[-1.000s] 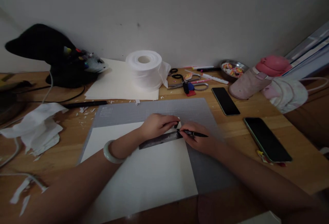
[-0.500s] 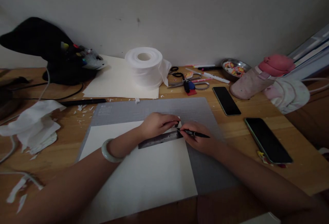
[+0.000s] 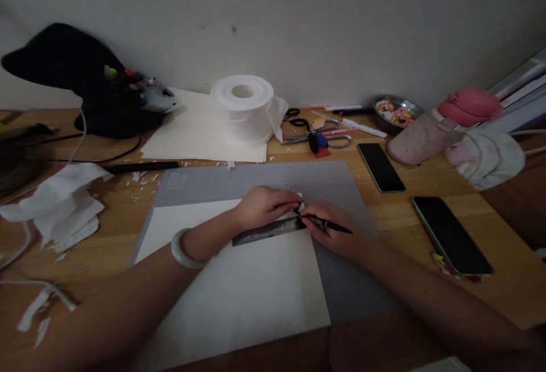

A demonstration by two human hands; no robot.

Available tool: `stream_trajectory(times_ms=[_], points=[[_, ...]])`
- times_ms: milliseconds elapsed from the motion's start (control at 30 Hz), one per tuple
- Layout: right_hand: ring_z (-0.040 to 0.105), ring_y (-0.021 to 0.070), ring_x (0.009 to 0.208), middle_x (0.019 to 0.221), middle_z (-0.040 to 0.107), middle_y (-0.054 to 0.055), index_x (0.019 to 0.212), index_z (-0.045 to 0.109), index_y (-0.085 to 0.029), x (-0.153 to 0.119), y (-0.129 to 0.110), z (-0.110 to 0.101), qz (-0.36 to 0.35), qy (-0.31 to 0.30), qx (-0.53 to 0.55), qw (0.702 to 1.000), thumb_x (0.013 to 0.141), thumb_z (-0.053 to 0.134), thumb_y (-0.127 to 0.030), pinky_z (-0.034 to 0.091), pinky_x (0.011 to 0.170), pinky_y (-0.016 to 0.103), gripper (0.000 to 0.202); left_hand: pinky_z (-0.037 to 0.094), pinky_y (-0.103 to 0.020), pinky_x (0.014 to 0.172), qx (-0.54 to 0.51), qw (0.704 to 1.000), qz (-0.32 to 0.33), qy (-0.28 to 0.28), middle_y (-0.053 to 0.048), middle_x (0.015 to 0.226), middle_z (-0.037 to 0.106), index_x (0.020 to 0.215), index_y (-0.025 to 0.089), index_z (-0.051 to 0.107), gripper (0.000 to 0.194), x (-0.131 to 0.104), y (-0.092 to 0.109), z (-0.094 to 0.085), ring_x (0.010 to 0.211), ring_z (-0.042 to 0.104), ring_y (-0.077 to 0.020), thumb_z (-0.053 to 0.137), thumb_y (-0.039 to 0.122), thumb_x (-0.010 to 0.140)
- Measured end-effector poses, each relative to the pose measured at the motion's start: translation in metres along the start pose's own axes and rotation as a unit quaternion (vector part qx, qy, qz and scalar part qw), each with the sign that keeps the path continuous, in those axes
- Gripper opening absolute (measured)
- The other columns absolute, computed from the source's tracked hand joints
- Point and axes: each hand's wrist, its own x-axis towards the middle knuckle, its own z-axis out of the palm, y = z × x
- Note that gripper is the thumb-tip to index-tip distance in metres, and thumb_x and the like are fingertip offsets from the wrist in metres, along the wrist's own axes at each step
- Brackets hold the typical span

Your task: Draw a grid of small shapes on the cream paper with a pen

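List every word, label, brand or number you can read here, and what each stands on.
No text is legible.
Gray mat: print in its far left corner, too small to read.
Black pen in the right hand: pale marks, too small to read.
White marker: dark marks, too blurred to read.

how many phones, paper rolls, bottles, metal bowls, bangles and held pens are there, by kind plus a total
Phones: 2
Paper rolls: 1
Bottles: 1
Metal bowls: 1
Bangles: 1
Held pens: 1
Total: 7

No readable lettering, even on the pen [image 3: 339, 227]
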Motion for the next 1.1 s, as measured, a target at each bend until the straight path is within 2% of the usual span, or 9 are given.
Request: stream_trajectory(times_ms=[433, 600, 733, 900, 1100], points=[[0.059, 0.0149, 0.077, 0.081, 0.065, 0.004, 0.095, 0.059, -0.018, 0.0, 0.0, -0.002, -0.007, -0.014, -0.005, 1.0, 0.09, 0.048, -0.024, 0.045, 0.068, 0.027, 0.013, 0.049, -0.022, 0.066, 0.001, 1.0, -0.009, -0.005, -0.007, 0.096, 0.073, 0.11, 0.016, 0.065, 0.027, 0.0, -0.001, 0.0, 0.079, 0.069, -0.0164, 0.049, 0.029, 0.093], [0.061, 0.0151, 0.079, 0.088, 0.065, 0.007, 0.099, 0.06, -0.018, -0.001, 0.001, 0.0, -0.072, -0.008, -0.049, 0.996, 0.089, 0.048, -0.019, 0.047, 0.069, 0.027, 0.015, 0.049, -0.021, 0.066, -0.004, 1.0, -0.003, -0.008, -0.006, 0.096, 0.073, 0.111, 0.017, 0.065, 0.027, 0.0, 0.0, 0.0, 0.079, 0.069, -0.0159, 0.049, 0.028, 0.093], [0.061, 0.0155, 0.074, 0.084, 0.065, 0.006, 0.094, 0.061, -0.019, -0.003, 0.003, 0.006, -0.122, 0.016, -0.113, 0.986, 0.086, 0.049, -0.015, 0.047, 0.066, 0.027, 0.015, 0.048, -0.02, 0.066, -0.017, 1.0, -0.023, -0.013, -0.006, 0.096, 0.073, 0.111, 0.018, 0.064, 0.027, 0.001, 0.0, 0.0, 0.079, 0.069, -0.0149, 0.049, 0.03, 0.092], [0.06, 0.0147, 0.072, 0.085, 0.065, 0.006, 0.094, 0.06, -0.019, -0.003, 0.005, 0.008, -0.109, 0.018, -0.11, 0.988, 0.087, 0.049, -0.015, 0.047, 0.064, 0.026, 0.014, 0.048, -0.019, 0.072, -0.057, 0.997, -0.044, -0.028, -0.004, 0.101, 0.072, 0.11, 0.019, 0.064, 0.027, 0.001, 0.0, -0.001, 0.086, 0.068, -0.014, 0.047, 0.031, 0.093], [0.06, 0.016, 0.077, 0.087, 0.064, 0.008, 0.097, 0.06, -0.016, -0.003, 0.006, 0.006, -0.107, -0.001, -0.1, 0.989, 0.086, 0.051, -0.013, 0.047, 0.068, 0.028, 0.014, 0.048, -0.018, 0.074, -0.086, 0.995, -0.051, -0.021, -0.004, 0.101, 0.071, 0.109, 0.018, 0.064, 0.027, 0.002, 0.0, 0.0, 0.086, 0.067, -0.0134, 0.047, 0.031, 0.093]])
